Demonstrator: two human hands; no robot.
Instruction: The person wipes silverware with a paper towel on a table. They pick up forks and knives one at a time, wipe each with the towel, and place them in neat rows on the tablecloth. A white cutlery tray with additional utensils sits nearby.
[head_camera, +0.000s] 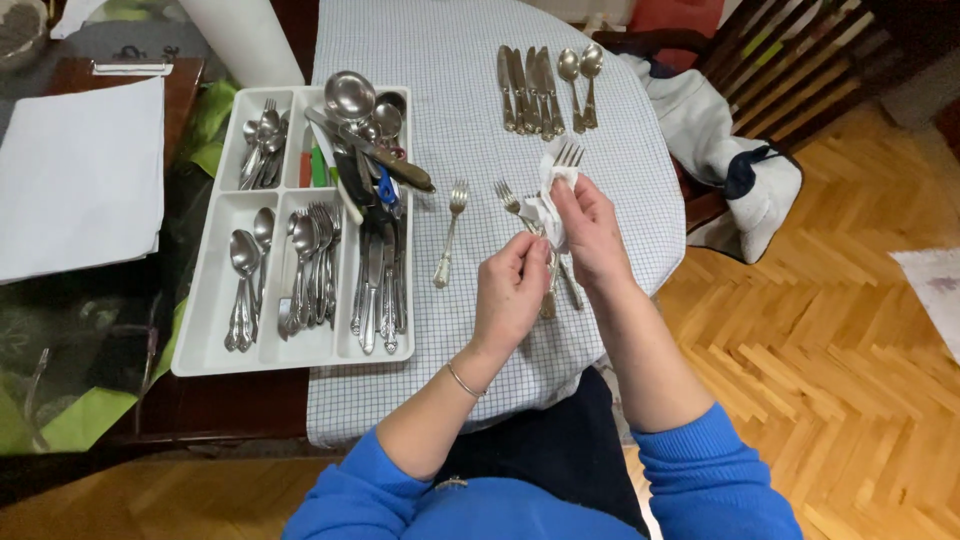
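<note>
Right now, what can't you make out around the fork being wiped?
Head view only:
- Fork in both hands: middle hidden by the white cloth, handle by the left hand.
- Right hand: fingertips buried in the cloth.
- Cutlery tray: top-right compartment piled, lower pieces covered.

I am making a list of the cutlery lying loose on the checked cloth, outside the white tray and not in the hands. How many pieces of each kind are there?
Knives: 4
Spoons: 2
Forks: 2, one alone near the tray, one partly under the hands
Total: 8
The fork being wiped in the hands is not counted.
</note>
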